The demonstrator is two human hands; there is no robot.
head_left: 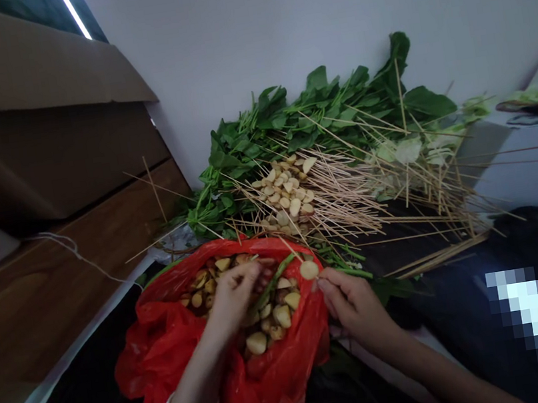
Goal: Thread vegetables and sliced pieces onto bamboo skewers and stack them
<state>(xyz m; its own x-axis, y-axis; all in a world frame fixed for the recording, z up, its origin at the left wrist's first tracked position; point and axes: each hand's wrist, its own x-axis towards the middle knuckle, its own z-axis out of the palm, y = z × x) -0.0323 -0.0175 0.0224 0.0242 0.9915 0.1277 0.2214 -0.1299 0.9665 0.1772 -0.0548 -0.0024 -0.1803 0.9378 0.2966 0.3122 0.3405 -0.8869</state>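
Note:
A red plastic bag (153, 340) lies open in front of me, holding many cut potato pieces (257, 343). Over its mouth, my left hand (236, 295) has its fingers curled together; whatever lies between them is hidden. At the bag's right rim, my right hand (357, 303) pinches the lower end of a thin bamboo skewer (290, 247). A round, pale potato slice (309, 270) sits on that skewer just above the fingertips. A green stem (283, 266) lies across the bag's opening between my hands.
Behind the bag are skewered potato slices (287, 188) with their sticks (348, 189) pointing right. Leafy greens (320, 103) line the wall. Pale skewered leaves (406, 151) lie right. A cardboard box (53, 146) stands left, near a white cord (74, 247).

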